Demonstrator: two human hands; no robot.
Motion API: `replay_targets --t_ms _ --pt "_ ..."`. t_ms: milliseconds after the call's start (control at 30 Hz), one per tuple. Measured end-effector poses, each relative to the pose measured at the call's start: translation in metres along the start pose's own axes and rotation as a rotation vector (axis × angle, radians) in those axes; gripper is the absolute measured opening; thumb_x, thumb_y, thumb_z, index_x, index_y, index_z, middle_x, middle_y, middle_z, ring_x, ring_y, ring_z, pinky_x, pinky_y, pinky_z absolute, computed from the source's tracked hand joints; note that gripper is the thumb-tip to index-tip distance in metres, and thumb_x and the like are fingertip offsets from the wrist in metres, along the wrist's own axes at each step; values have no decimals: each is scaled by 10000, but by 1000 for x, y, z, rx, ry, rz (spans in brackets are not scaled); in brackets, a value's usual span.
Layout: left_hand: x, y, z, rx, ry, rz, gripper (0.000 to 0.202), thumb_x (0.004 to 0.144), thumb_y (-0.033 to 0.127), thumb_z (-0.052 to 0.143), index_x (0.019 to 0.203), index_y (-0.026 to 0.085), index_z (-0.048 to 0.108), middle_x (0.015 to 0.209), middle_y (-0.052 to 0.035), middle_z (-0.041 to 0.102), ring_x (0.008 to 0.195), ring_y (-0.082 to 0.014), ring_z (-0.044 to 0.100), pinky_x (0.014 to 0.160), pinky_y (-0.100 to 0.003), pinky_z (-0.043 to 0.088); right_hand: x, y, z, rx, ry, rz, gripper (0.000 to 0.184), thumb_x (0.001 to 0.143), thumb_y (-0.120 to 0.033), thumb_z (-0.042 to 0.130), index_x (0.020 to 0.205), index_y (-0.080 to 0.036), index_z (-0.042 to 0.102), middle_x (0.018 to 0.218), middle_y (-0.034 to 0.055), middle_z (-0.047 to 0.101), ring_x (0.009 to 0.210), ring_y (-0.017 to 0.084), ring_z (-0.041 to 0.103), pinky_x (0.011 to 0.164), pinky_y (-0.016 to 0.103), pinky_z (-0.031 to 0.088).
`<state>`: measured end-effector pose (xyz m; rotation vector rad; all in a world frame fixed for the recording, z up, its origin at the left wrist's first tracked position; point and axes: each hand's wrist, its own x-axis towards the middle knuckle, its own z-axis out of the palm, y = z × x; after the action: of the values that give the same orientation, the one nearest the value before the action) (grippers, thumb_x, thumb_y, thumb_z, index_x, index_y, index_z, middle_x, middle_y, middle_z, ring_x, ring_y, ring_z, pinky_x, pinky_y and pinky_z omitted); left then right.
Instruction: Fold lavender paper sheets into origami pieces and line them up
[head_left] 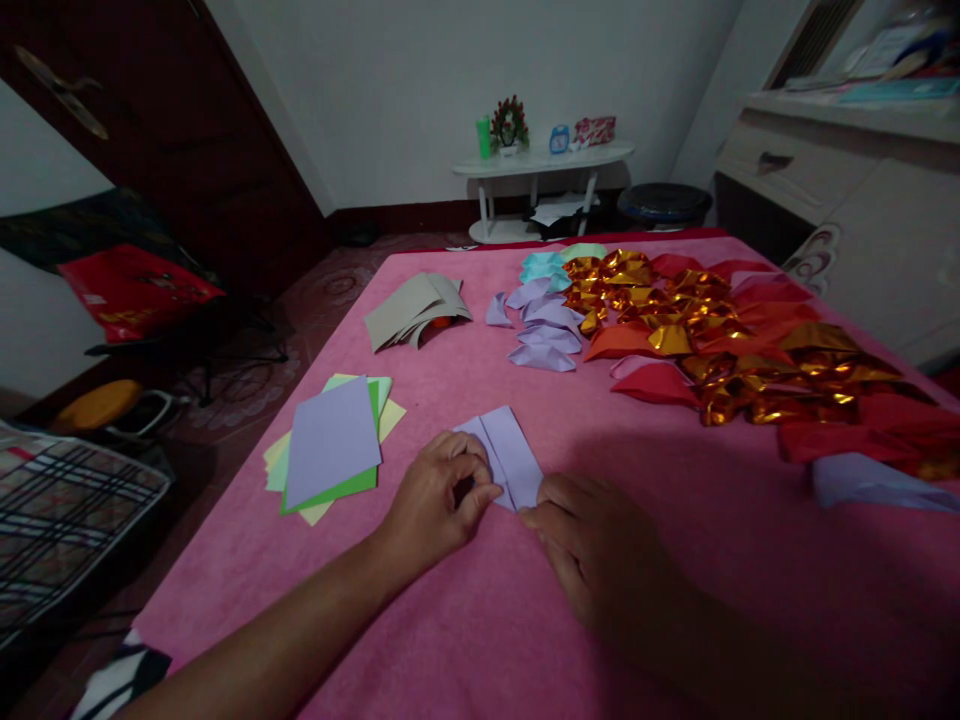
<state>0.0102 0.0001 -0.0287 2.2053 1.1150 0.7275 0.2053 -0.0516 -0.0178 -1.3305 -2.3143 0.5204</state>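
A lavender sheet of paper [514, 445], partly folded with a lengthwise flap, lies on the pink cloth between my hands. My left hand [442, 490] is closed at its left side, thumb and fingers pinching the paper's edge. At the near right corner, my right hand [589, 535] grips the paper between thumb and bent fingers. To the left rests a stack of coloured sheets, a lavender sheet [334, 440] on top with green and yellow ones showing beneath. Several folded lavender paper pieces [544, 335] sit beyond my hands.
Many folded gold foil pieces [690, 310] and red pieces [652, 383] cover the far right of the pink cloth [450, 650]. Grey sheets [412, 308] lie at the back left. Past the far edge stands a small white table [544, 160]; a cabinet [862, 190] is on the right.
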Motion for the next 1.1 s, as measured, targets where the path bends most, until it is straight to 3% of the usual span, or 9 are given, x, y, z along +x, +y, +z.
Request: replay_targets --t_ms 233,533,800,1100 --pt "0 2 0 72 -10 8 153 807 212 576 668 167 531 802 -34 559 791 -176 502 743 -327 389 -1 3 1 50 -8 28 180 807 -78 484 759 -166 633 748 33 564 709 149 468 644 281 296" --pt "0 3 -1 128 -20 16 157 785 214 587 656 173 509 799 -36 561 777 -179 498 726 -333 393 -2 6 4 47 79 9 192 824 -101 483 878 -177 650 796 39 618 748 157 524 693 284 350" --pt "1 2 -1 117 -10 19 158 776 212 597 647 174 516 797 -33 568 776 -176 508 730 -331 397 -5 5 7 -127 57 -111 237 801 -76 512 944 -196 660 740 33 586 683 153 483 616 295 313" --pt "0 2 -1 109 -8 26 156 784 212 585 649 175 515 796 -34 564 783 -178 507 737 -333 399 -5 3 8 -188 72 -133 262 773 -77 563 992 -195 645 771 31 594 695 163 472 621 306 313"
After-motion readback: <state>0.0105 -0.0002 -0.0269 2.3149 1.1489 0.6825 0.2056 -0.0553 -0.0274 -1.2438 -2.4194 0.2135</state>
